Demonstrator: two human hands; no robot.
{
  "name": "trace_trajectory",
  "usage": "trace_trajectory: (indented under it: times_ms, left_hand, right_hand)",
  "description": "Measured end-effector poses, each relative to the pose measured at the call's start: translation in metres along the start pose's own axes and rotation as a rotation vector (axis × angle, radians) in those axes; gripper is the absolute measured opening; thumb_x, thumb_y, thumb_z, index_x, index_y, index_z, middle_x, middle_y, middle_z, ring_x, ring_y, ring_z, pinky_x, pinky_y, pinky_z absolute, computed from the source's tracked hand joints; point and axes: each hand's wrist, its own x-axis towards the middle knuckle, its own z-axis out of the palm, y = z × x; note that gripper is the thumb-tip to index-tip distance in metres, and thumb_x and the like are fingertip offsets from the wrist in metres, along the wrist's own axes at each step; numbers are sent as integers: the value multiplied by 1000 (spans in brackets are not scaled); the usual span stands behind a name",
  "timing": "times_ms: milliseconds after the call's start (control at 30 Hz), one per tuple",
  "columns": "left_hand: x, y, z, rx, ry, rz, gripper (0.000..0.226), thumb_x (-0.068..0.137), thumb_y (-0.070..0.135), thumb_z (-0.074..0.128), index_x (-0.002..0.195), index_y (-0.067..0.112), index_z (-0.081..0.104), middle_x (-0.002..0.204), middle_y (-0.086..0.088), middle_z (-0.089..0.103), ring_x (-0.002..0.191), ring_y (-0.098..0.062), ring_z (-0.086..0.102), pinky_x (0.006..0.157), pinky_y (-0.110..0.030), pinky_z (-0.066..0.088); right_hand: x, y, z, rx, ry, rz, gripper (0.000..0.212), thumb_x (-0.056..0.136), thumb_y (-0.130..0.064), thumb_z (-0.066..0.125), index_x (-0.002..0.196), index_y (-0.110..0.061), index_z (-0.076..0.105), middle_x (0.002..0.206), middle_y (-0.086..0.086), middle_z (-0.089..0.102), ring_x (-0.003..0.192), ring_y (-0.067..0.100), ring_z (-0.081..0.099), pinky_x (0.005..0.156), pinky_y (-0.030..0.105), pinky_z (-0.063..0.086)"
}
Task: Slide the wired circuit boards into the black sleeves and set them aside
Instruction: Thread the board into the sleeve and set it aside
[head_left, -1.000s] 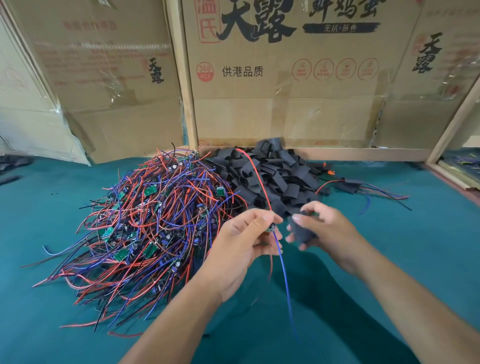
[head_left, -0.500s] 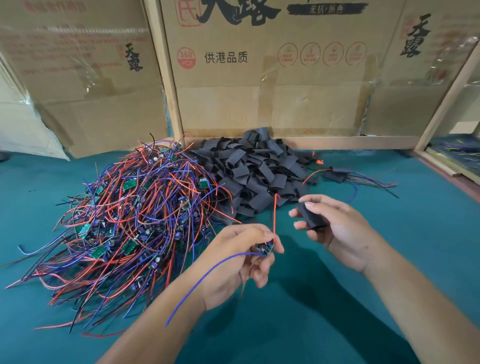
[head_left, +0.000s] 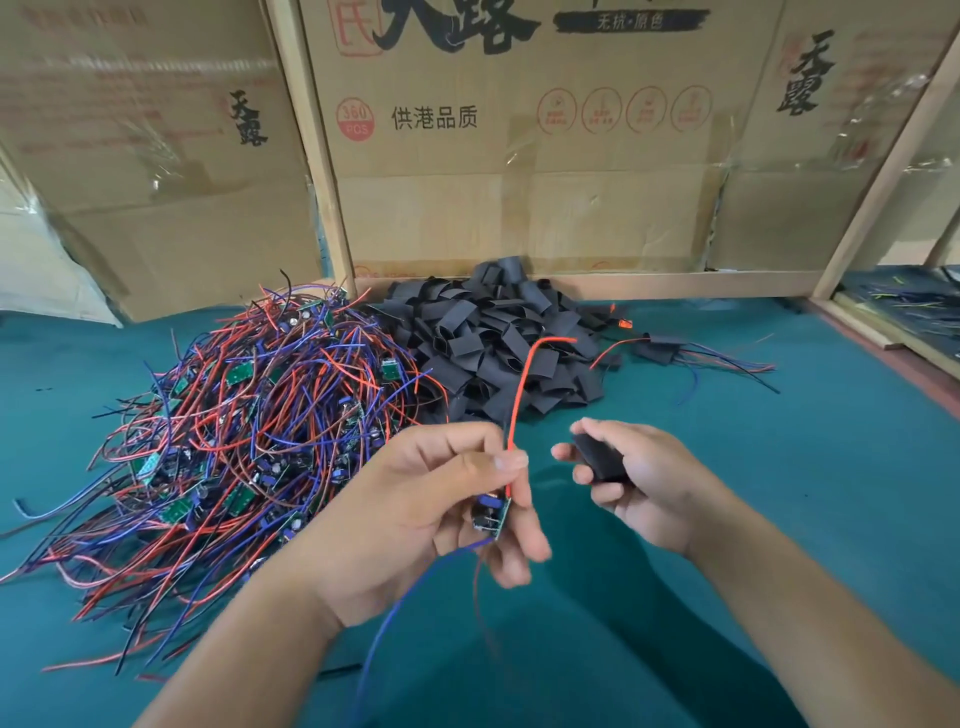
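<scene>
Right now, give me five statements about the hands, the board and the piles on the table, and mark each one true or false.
1. The left hand holds a small circuit board. True.
2. The right hand is empty. False: it holds a black sleeve.
3. The board is already inside the sleeve. False: the two are apart, one in each hand.
4. A red wire rises from the held board and a blue wire hangs below it. True.
5. The pile of black sleeves lies to the left of the pile of wired boards. False: it lies to the right, nearer the cardboard boxes.
</scene>
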Motion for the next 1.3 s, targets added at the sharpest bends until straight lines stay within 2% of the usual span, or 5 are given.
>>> trace_trajectory:
  times_ms: [300,767,867,1100,1300]
  left_hand:
    - [13,11,-1,403,105,-112,29,100,26,54,82,8,67,63,-10,59,49,-19,55,51,-18,45]
    - [-11,13,-34,711,-102,-448,29,101,28,56,90,5,69,88,-6,74,80,-21,68,81,-34,54]
    - [-7,10,-26,987,81,-341,21,98,42,58,102,23,67,93,5,72,81,-15,64,81,-34,52]
    - [36,-21,23,558,507,-58,41,98,47,54,78,12,61,61,0,66,51,-18,54,56,-36,47]
    - [36,-38,18,609,565,126,35,94,47,57,71,22,61,51,12,45,53,-12,28,47,-27,24]
  right_hand:
    - [-28,-9,13,-86,-558,-286,55,88,-60,61,118,-15,66,88,0,55,63,12,47,45,21,29]
    - [-33,-4,21,-161,-385,-279,24,88,-33,64,88,-12,75,72,-2,56,52,10,45,41,19,26]
    - [-35,1,26,-192,-370,-298,24,90,-33,62,87,-13,75,73,0,56,52,11,44,42,20,27]
    - [-35,2,27,-211,-381,-339,31,91,-31,64,70,-10,58,67,13,53,53,15,43,43,22,26]
    - [-29,-2,18,-238,-353,-323,21,89,-32,67,80,-13,69,72,0,54,53,11,44,43,20,27]
